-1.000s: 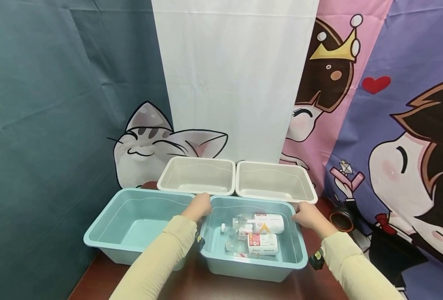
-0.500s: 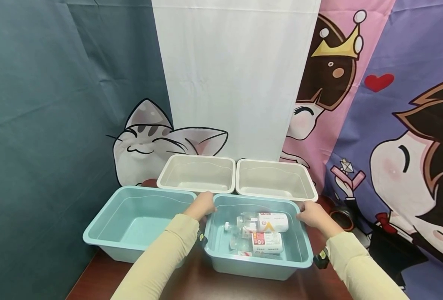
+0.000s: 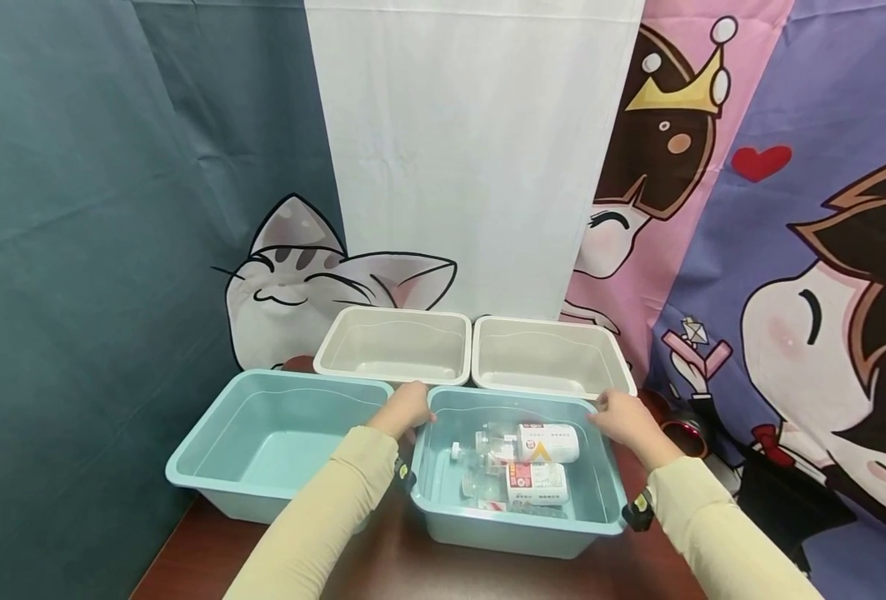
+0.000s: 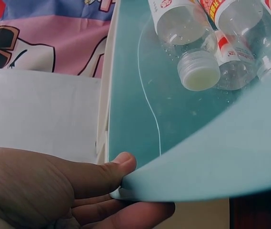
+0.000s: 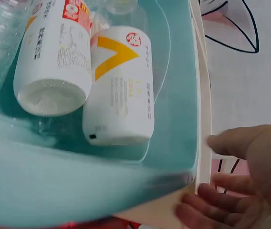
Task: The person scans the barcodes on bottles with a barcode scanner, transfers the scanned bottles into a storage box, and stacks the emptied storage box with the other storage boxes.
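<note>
A light blue plastic bin point(image 3: 518, 520) stands at the front right in the head view, with several clear plastic bottles inside, among them two white-labelled bottles point(image 3: 548, 442). At its far left corner my left hand point(image 3: 405, 407) pinches the rim, thumb on top and fingers underneath, as the left wrist view shows. My right hand point(image 5: 254, 176) is beside the far right corner, its thumb and fingers spread apart and off the rim. In the right wrist view that hand is slightly blurred. The bottles lie on their sides, bases toward the right.
Another light blue bin point(image 3: 285, 458) stands to the left, partly behind my left sleeve. Two cream bins point(image 3: 397, 371) stand side by side at the back, against the hanging cloth point(image 3: 473, 167). A dark round object point(image 3: 686, 437) lies right of them. The reddish-brown table point(image 3: 390, 567) shows in front.
The blue bin with bottles has shifted slightly to the right, both hands moving with it. My right hand has since let go of the rim and risen a little.
</note>
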{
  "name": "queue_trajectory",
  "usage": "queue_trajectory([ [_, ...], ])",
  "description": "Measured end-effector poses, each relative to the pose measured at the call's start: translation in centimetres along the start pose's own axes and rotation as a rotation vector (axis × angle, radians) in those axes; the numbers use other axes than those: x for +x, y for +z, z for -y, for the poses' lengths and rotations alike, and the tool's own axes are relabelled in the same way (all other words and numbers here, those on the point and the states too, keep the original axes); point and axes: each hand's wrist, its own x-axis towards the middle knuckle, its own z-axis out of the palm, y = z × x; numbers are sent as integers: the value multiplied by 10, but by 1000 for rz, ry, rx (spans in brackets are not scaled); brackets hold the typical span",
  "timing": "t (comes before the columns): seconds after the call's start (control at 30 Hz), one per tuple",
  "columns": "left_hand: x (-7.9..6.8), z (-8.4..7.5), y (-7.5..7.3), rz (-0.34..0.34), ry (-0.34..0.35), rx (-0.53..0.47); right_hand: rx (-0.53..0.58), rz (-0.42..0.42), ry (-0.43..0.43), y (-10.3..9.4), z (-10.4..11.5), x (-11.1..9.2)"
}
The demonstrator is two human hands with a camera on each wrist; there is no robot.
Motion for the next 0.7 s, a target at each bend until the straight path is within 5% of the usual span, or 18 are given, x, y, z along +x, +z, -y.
queue_trajectory([
  [0.23,-1,1,-1,6,-4,-29,24,-83,-71,0,24,10],
  [0.7,2,4,0,17,-36,-55,119,76,-207,22,50,21],
])
